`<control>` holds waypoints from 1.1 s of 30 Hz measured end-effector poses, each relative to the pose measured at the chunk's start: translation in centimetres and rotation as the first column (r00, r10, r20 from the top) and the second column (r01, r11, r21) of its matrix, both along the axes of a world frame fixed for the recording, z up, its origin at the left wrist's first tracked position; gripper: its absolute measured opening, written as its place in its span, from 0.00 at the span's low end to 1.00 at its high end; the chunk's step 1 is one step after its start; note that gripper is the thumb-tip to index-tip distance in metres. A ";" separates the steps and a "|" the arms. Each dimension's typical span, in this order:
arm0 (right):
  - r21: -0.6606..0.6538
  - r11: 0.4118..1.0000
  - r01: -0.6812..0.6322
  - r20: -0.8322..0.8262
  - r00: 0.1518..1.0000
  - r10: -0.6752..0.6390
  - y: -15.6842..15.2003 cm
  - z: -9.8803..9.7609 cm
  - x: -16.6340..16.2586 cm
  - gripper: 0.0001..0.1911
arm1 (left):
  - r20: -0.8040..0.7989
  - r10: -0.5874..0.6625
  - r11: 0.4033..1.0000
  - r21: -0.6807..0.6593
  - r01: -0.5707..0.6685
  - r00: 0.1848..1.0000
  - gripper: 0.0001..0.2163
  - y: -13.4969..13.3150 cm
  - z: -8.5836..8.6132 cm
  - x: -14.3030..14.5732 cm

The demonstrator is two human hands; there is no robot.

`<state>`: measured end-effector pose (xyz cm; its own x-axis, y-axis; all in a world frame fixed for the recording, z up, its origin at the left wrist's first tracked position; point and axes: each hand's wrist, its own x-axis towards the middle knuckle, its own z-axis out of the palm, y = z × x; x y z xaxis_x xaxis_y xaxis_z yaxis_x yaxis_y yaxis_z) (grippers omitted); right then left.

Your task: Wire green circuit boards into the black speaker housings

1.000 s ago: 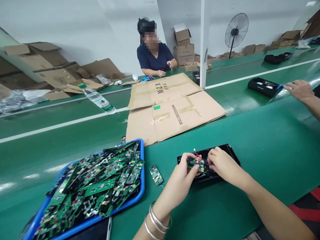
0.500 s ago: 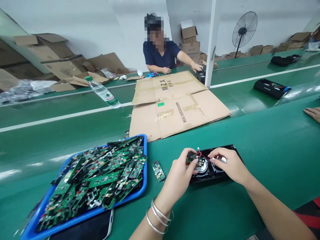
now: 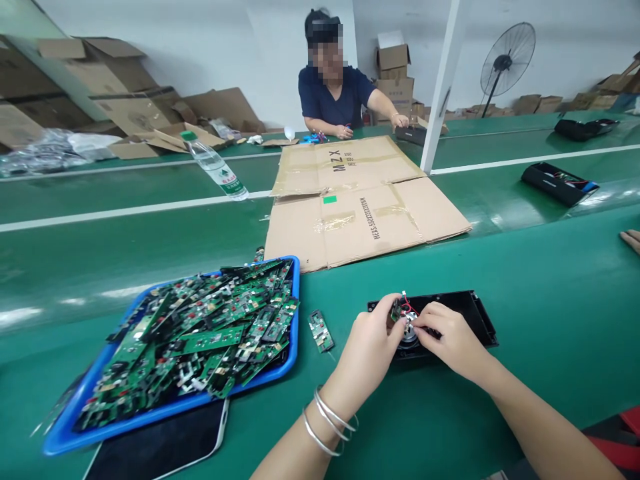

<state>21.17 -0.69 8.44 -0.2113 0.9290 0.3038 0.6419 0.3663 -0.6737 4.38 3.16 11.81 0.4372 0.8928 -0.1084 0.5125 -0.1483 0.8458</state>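
Note:
Over a black speaker housing (image 3: 473, 317), my left hand (image 3: 371, 341) grips a small circuit board (image 3: 397, 311) between thumb and fingers, holding it tilted. A red wire (image 3: 411, 306) with a white plug loops up beside the board. My right hand (image 3: 453, 339) is closed in a pinch right at the board; whatever is in its fingertips is hidden. Below the fingers, a round silver speaker (image 3: 409, 339) partly shows in the housing. One loose circuit board (image 3: 321, 331) lies on the green table left of my hands.
At left, a blue tray (image 3: 296, 333) is heaped with circuit boards, overlapping a phone (image 3: 165, 443). Flattened cardboard (image 3: 350, 220) and a water bottle (image 3: 216, 167) lie ahead. Another black housing (image 3: 557, 185) sits right. A co-worker (image 3: 333, 100) is opposite; another person's hand (image 3: 633, 240) shows at the right edge.
My right hand has moved left, its fingertips now meeting the board in my left hand, which has tilted more upright. Across the table, the co-worker's dark housing has turned onto its side.

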 end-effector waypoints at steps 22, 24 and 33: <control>-0.069 0.997 0.031 0.008 1.000 -0.030 0.2 -0.3 0.3 0.04 | -0.206 -0.236 0.943 0.188 0.275 0.950 0.10 0.2 1.5 -0.4; -0.039 0.998 0.040 0.021 0.999 -0.039 0.1 -0.3 0.1 0.06 | -0.200 -0.185 0.957 0.184 0.223 0.962 0.10 0.0 1.3 -0.1; -0.042 0.999 0.035 0.023 0.999 -0.034 -0.2 -0.3 -0.1 0.06 | -0.154 -0.224 0.959 0.143 0.246 0.962 0.10 -0.1 1.5 0.0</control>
<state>21.07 -0.93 8.17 -0.1851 0.9478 0.2598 0.6686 0.3152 -0.6735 4.34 3.10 13.28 0.6279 0.7770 -0.0453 0.5542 -0.4054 0.7270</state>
